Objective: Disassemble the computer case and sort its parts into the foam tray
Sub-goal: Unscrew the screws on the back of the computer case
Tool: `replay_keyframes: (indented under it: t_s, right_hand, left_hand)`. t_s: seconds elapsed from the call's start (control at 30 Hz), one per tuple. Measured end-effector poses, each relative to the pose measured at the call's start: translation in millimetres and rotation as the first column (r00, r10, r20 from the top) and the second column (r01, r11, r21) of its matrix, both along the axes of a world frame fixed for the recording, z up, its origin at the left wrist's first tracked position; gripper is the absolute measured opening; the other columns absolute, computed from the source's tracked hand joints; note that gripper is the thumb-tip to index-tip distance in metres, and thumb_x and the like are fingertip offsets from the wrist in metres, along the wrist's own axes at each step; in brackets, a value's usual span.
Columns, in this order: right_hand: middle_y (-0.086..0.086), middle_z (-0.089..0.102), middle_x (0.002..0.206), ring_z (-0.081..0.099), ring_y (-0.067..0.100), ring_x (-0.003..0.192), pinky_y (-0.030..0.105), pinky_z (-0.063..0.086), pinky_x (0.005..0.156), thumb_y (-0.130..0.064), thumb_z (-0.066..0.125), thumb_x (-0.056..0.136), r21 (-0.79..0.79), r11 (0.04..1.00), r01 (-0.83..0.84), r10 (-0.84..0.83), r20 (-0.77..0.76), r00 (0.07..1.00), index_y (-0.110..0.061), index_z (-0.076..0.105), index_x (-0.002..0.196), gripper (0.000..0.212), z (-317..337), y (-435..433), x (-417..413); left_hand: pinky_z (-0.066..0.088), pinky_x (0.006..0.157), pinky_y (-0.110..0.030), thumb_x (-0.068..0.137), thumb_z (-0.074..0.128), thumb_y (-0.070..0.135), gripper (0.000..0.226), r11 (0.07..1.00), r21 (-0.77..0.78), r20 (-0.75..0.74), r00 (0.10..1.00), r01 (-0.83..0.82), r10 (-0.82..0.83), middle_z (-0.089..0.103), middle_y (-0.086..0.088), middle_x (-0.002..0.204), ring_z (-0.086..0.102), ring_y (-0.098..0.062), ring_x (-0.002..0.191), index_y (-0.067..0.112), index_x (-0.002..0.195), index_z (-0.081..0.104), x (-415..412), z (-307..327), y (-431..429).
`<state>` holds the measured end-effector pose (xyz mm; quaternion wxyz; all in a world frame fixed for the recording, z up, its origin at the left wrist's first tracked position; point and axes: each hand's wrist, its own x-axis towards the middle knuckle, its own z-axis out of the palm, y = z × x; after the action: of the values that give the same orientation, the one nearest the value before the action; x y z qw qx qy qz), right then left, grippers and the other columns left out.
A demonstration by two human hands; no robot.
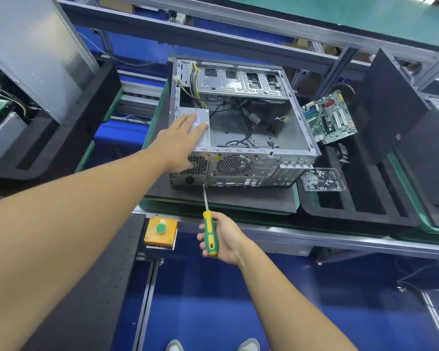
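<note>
Both forearms reach toward the case (241,168). On its near side, the right hand (223,236) has its fingers wrapped round the screwdriver (207,217). The shaft runs straight away from that hand, and its tip touches the case's rear panel beside the power socket. A yellow button box (160,231) sits near of the case's left corner. At the case's left end, the left hand (180,143) lies on the power supply (200,113), fingers straight and slightly spread, thumb down over the rear grille. I'd judge a supply screw comes next, the tool's axis square to the panel. Right of the case, the foam tray (365,198) holds a screw box (322,179) and, farther back, the motherboard (330,117).
</note>
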<state>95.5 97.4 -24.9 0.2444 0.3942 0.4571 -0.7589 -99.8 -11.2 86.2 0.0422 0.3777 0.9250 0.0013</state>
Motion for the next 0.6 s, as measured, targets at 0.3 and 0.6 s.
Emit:
replay_keyframes:
  t_s: [0.3,0.6]
  right_hand:
    - [0.007,0.060,0.092,0.057,0.018,0.072,0.033,0.059,0.060,-0.032,0.050,0.103,0.269,0.963,0.008,0.027,-0.124,0.992,-0.015,0.052,0.101,0.017,-9.5,-12.9,7.5]
    - [0.011,0.063,0.086,0.052,0.017,0.061,0.028,0.045,0.047,-0.040,0.044,0.104,0.058,0.994,0.092,-0.090,-0.034,0.995,-0.008,0.058,0.113,0.037,0.4,-15.3,4.2]
  left_hand:
    - [0.035,0.114,-0.052,0.081,0.080,0.033,0.112,1.000,0.002,0.000,1.000,-0.005,0.005,-0.008,-0.008,0.166,-0.007,-0.026,0.153,0.023,0.158,0.000,1.3,1.0,0.6]
    - [0.035,0.113,-0.053,0.082,0.080,0.031,0.111,1.000,0.002,0.006,1.000,-0.009,0.009,-0.007,-0.007,0.166,-0.007,-0.024,0.153,0.024,0.158,0.000,1.9,1.7,0.3]
